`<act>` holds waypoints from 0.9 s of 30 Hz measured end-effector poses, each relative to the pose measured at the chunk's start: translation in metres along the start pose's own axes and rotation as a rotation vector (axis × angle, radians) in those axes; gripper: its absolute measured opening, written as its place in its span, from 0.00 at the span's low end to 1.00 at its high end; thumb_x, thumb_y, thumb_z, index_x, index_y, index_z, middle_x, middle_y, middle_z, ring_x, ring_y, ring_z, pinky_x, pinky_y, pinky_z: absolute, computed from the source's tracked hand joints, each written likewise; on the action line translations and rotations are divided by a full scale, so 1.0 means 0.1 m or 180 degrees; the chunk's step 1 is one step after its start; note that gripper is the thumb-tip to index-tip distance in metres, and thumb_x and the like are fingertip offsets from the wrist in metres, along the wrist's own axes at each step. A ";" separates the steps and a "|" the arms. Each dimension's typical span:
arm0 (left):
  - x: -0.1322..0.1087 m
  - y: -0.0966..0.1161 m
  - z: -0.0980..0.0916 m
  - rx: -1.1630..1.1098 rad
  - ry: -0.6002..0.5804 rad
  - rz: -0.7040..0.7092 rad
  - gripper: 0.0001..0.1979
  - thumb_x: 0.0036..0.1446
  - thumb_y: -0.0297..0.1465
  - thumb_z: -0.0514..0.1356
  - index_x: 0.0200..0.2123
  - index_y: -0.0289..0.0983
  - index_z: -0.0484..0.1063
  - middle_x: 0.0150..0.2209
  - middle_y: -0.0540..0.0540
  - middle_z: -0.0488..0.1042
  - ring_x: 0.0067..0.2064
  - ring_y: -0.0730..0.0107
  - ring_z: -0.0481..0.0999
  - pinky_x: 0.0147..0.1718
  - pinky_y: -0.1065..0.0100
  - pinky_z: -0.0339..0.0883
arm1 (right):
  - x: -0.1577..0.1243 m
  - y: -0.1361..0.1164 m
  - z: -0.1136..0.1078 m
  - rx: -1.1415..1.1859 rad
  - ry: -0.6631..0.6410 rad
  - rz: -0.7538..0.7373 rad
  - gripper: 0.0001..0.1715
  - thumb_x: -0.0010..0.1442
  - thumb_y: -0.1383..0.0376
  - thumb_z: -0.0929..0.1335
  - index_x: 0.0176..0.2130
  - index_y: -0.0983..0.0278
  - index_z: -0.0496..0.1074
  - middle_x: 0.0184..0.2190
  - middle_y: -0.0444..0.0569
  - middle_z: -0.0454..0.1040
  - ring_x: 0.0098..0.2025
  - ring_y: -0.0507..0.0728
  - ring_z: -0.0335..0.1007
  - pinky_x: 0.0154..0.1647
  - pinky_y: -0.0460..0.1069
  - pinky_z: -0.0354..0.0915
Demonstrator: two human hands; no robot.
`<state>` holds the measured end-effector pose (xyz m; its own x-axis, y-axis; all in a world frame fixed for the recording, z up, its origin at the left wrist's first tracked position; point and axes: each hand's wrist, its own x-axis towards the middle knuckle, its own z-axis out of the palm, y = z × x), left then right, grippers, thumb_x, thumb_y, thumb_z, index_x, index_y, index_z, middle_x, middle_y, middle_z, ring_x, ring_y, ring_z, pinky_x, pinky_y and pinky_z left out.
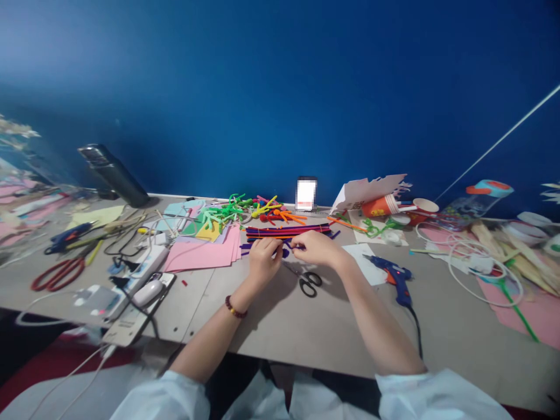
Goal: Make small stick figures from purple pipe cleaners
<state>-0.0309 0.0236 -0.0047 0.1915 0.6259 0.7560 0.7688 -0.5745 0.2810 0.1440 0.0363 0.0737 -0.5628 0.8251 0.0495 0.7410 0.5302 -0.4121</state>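
Dark purple pipe cleaner [286, 252] lying across the gap between both hands, one end sticking out past the left hand [265, 261] and the other just past the right hand [314, 248]. Fingers of both hands curled and pressed together, with the fingertips [275, 245] pinching the strand from either side. Exact grip hard to make out: thumbs mostly hidden from this overhead angle, part of the strand covered by the fingers. Both forearms angled inward toward the middle from white sleeves [420, 396] cut off by the bottom edge, hands held over the tabletop [284, 332], dark red bead bracelet [234, 307] around the left wrist. Just beyond the fingers, a flat bundle of pipe cleaners [286, 232] in red, purple and orange; just below them, black-handled scissors [308, 283]. To the right, a blue hot glue gun [394, 279]; to the left, stacked pink paper [201, 254]. Farther off, green and orange pipe-cleaner shapes [236, 213], red-handled scissors [58, 274], a power strip [146, 265] and an upright phone [306, 193], blurred out, before a blue wall [280, 87].
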 end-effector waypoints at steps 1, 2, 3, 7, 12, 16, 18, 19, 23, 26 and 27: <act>-0.01 0.01 0.00 0.0036 -0.0029 0.0062 0.07 0.57 0.25 0.54 0.33 0.38 0.71 0.30 0.46 0.76 0.33 0.66 0.73 0.33 0.64 0.59 | -0.01 -0.02 -0.01 -0.0003 -0.0023 -0.0060 0.11 0.56 0.66 0.64 0.28 0.61 0.74 0.26 0.46 0.76 0.27 0.53 0.65 0.27 0.46 0.51; -0.01 0.02 0.01 0.0068 -0.0066 0.0131 0.07 0.58 0.25 0.54 0.33 0.38 0.71 0.29 0.46 0.76 0.33 0.66 0.73 0.33 0.63 0.59 | -0.02 -0.03 -0.02 0.0012 -0.0024 -0.0127 0.12 0.57 0.66 0.63 0.28 0.61 0.74 0.27 0.46 0.76 0.28 0.53 0.66 0.27 0.46 0.51; -0.01 0.03 0.01 0.0092 -0.0117 0.0204 0.07 0.58 0.25 0.54 0.33 0.38 0.71 0.29 0.47 0.75 0.32 0.66 0.73 0.33 0.63 0.58 | -0.03 -0.05 -0.03 0.0027 0.0008 -0.0182 0.12 0.58 0.65 0.63 0.28 0.62 0.74 0.28 0.47 0.76 0.29 0.53 0.67 0.28 0.46 0.52; -0.03 0.09 0.01 -0.0033 -0.0309 0.0530 0.08 0.59 0.25 0.52 0.34 0.39 0.71 0.29 0.47 0.76 0.32 0.68 0.73 0.35 0.62 0.59 | -0.03 -0.04 -0.06 -0.0067 0.0337 -0.0150 0.13 0.60 0.66 0.62 0.31 0.62 0.75 0.32 0.49 0.77 0.35 0.55 0.68 0.31 0.46 0.53; -0.03 0.14 0.01 -0.0300 -0.0324 0.0704 0.08 0.59 0.25 0.52 0.36 0.40 0.71 0.30 0.48 0.76 0.33 0.70 0.74 0.37 0.63 0.60 | -0.01 0.08 -0.08 -0.0011 0.0336 0.0019 0.13 0.60 0.65 0.62 0.32 0.61 0.75 0.34 0.48 0.77 0.34 0.55 0.68 0.32 0.47 0.55; -0.05 0.14 0.05 -0.0447 -0.0284 0.0452 0.08 0.59 0.24 0.53 0.36 0.39 0.71 0.32 0.47 0.77 0.35 0.69 0.74 0.37 0.63 0.61 | 0.01 0.16 -0.07 0.0217 0.0246 0.0012 0.13 0.60 0.65 0.62 0.32 0.62 0.76 0.34 0.48 0.77 0.36 0.55 0.69 0.35 0.47 0.57; -0.07 0.13 0.08 -0.0477 -0.0333 0.0212 0.07 0.58 0.26 0.54 0.37 0.39 0.71 0.32 0.47 0.77 0.35 0.68 0.74 0.37 0.63 0.61 | 0.02 0.17 -0.07 0.0339 0.0221 -0.0023 0.13 0.60 0.65 0.62 0.33 0.62 0.76 0.34 0.48 0.77 0.36 0.55 0.70 0.36 0.47 0.58; -0.07 0.12 0.10 -0.0468 -0.0363 0.0089 0.07 0.59 0.26 0.54 0.37 0.39 0.72 0.33 0.47 0.77 0.35 0.68 0.74 0.36 0.63 0.61 | 0.02 0.17 -0.06 0.0391 0.0202 -0.0038 0.13 0.60 0.65 0.62 0.33 0.62 0.76 0.34 0.48 0.77 0.36 0.55 0.70 0.36 0.47 0.58; -0.07 0.08 0.11 -0.0432 -0.0556 -0.0145 0.07 0.60 0.30 0.55 0.39 0.40 0.72 0.34 0.47 0.78 0.35 0.68 0.74 0.35 0.63 0.58 | 0.03 0.14 -0.04 0.0550 0.0096 0.0053 0.13 0.58 0.67 0.62 0.32 0.63 0.76 0.30 0.47 0.77 0.32 0.54 0.69 0.32 0.46 0.58; -0.05 0.08 0.09 -0.0463 -0.0593 -0.0057 0.07 0.61 0.30 0.54 0.37 0.40 0.73 0.32 0.48 0.77 0.34 0.69 0.74 0.35 0.63 0.57 | 0.03 0.12 -0.05 0.0572 0.0113 0.0149 0.13 0.58 0.67 0.62 0.32 0.62 0.76 0.29 0.46 0.77 0.31 0.53 0.69 0.30 0.45 0.57; -0.05 0.09 0.08 -0.0463 -0.0559 -0.0016 0.08 0.61 0.30 0.53 0.36 0.40 0.72 0.31 0.48 0.77 0.34 0.69 0.73 0.35 0.63 0.57 | 0.03 0.13 -0.05 0.0534 0.0150 0.0178 0.13 0.58 0.66 0.62 0.33 0.61 0.76 0.29 0.46 0.77 0.31 0.53 0.69 0.31 0.45 0.57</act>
<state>-0.0205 0.0197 -0.0103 0.3010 0.7039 0.6434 0.6764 -0.6332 0.3763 0.1538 0.0464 0.0732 -0.5019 0.8626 0.0633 0.6968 0.4466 -0.5612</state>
